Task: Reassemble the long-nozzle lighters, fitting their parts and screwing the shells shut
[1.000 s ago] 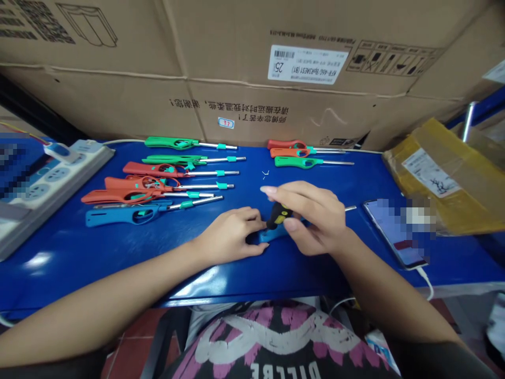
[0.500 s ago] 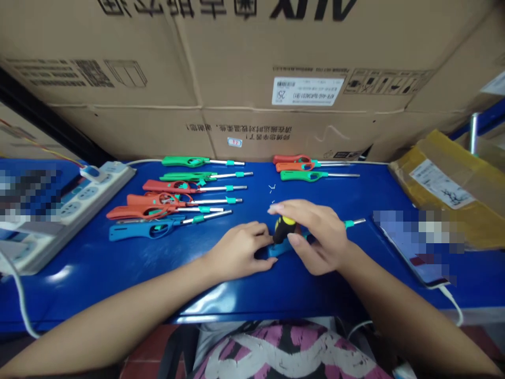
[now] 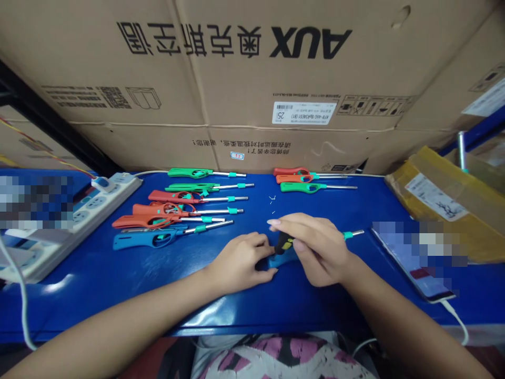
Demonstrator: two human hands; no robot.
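A blue stick lighter (image 3: 281, 259) lies on the blue table, its metal tip sticking out beyond my right hand. My left hand (image 3: 241, 261) grips the lighter's handle end between thumb and fingers. My right hand (image 3: 321, 247) pinches a short black and yellow screwdriver (image 3: 282, 243) held over that handle; the screwdriver's tip is hidden. Just beyond my fingers are several tiny screws (image 3: 272, 199). To the left, several lighters lie in a column, among them a blue one (image 3: 142, 239), red ones (image 3: 173, 197) and green ones (image 3: 189, 172), some looking opened up.
At the back right are two red lighters (image 3: 290, 172) and a green lighter (image 3: 295, 187). A phone (image 3: 410, 263) with a cable lies right, by a yellow-taped package (image 3: 445, 195). A power strip (image 3: 90, 210) runs along the left. A large cardboard box (image 3: 229, 79) stands behind.
The view has tilted up, so everything sits lower in the picture. The right fingers have shifted around the screwdriver's handle, which shows turned. My left hand keeps its hold on the lighter.
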